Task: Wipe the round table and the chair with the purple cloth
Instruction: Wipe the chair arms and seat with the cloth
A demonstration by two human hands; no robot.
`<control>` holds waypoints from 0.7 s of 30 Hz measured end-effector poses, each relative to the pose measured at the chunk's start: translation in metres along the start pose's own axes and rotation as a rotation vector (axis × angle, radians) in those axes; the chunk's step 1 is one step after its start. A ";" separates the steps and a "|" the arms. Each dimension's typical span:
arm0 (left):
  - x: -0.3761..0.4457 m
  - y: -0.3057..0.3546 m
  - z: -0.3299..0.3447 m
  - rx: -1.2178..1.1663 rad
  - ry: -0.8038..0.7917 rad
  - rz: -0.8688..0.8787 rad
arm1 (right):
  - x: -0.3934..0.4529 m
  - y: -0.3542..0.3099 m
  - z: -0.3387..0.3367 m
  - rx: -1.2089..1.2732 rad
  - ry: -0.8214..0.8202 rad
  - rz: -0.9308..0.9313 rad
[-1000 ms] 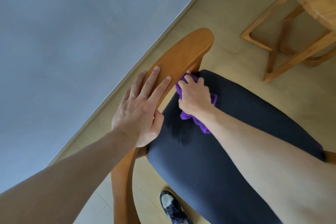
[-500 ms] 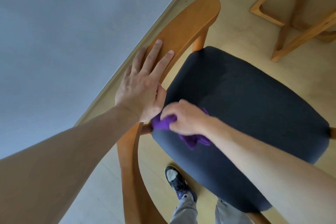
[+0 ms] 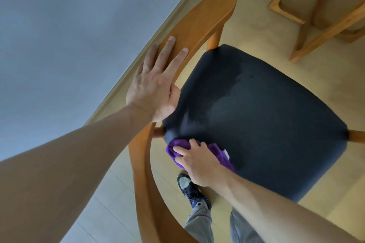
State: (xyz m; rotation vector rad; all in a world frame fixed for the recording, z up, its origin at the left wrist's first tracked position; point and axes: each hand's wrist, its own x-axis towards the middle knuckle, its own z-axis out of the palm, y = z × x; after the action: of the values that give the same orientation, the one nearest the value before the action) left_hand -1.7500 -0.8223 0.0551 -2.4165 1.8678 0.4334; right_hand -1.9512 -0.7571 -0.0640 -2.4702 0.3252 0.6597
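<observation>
Nearest you, your shoe (image 3: 188, 187) stood on the floor (image 3: 266, 31) under the chair (image 3: 199, 23). Just beyond it, your right hand (image 3: 197, 162) pressed the bunched purple cloth (image 3: 219, 154) onto the near left corner of the dark seat (image 3: 266, 114), fingers curled over it. Farther on, your left hand (image 3: 154, 87) lay flat, fingers straight, on the curved wooden backrest. The round table (image 3: 320, 31) showed only its wooden base at far right.

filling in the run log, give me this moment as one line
step: wiping chair seat | right hand: presses purple cloth on near-left corner of dark seat | left hand: flat on wooden backrest
</observation>
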 end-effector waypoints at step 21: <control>0.000 -0.003 0.004 0.005 0.004 -0.005 | -0.006 0.028 -0.010 -0.021 0.142 0.134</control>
State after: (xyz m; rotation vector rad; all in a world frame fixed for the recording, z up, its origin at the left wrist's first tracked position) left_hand -1.7481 -0.8209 0.0510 -2.4201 1.8613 0.4239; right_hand -1.9624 -0.7852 -0.0669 -2.5373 0.5451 0.5445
